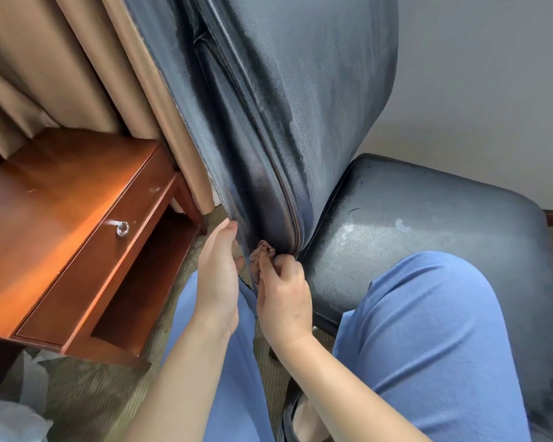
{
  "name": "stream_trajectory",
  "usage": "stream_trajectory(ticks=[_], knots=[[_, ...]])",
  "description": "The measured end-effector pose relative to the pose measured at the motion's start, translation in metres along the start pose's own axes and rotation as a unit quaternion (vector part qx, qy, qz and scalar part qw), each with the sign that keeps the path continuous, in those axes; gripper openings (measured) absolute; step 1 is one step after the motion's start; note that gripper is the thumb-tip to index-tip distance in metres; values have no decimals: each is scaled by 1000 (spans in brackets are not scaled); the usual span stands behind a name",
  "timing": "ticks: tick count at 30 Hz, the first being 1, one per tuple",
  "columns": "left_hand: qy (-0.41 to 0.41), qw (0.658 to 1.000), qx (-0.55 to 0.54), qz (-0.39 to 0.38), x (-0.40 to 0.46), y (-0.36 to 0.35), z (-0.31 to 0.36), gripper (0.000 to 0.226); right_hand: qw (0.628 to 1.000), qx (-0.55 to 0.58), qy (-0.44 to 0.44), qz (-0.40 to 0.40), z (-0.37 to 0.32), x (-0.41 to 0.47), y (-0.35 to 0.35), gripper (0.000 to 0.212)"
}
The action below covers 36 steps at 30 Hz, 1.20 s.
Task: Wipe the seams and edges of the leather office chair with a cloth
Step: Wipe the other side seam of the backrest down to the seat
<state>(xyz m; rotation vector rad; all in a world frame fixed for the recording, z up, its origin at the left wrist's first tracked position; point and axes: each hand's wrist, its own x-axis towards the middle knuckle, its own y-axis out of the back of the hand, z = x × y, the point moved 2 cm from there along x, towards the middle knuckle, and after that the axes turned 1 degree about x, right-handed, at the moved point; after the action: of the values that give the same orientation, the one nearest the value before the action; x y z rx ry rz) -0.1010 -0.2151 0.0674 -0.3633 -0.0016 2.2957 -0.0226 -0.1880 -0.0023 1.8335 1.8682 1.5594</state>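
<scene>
Right hand [283, 295] pinches cloth [261, 256] (mostly hidden) — chair [300, 106] top cut off

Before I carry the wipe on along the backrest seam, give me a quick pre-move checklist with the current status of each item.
1. Cloth pinched in right hand: ok.
2. Cloth touching the seam at the backrest's bottom: ok.
3. Left hand bracing the backrest edge: ok.
4. Seam above free of obstructions: ok.
5. Cloth clean enough: cannot tell, bunched up.
6. Seat leather sound: not ok, peeling patches.
</scene>
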Motion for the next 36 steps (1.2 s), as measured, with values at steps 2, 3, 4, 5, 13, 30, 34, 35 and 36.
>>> stream_trajectory(ticks=[2, 3, 4, 5, 13, 30, 34, 35, 36], knots=[[-3, 1000, -2, 0, -1, -1, 1, 39, 1000, -14, 3, -14, 4, -3, -1, 45], [-2, 1000, -3, 0, -2, -2, 2, 38, 999, -19, -2, -26, 6, -4, -2, 50], [-2, 1000, -5, -2, -2, -2, 2, 37, 999, -24, -9, -38, 8, -6, -3, 54], [-2, 1000, -6, -6, -3, -2, 2, 37, 998, -30, -14, -51, 9, -6, -3, 56], [-21, 998, 32, -46, -12, -6, 8, 27, 998, -17, -33, -59, 14, -21, 4, 37], [24, 999, 31, -26, -5, 2, -6, 34, 995, -38, 1, -90, 13, -3, 0, 56], [42, 997, 54, -47, -11, 1, -11, 34, 972, -17, -95, -213, 14, -13, 1, 22], [52, 996, 59, -47, -10, 2, -13, 40, 962, 1, -126, -243, 16, -18, 0, 19], [58, 995, 63, -48, -9, 3, -15, 44, 955, 21, -153, -252, 19, -22, -1, 19]])
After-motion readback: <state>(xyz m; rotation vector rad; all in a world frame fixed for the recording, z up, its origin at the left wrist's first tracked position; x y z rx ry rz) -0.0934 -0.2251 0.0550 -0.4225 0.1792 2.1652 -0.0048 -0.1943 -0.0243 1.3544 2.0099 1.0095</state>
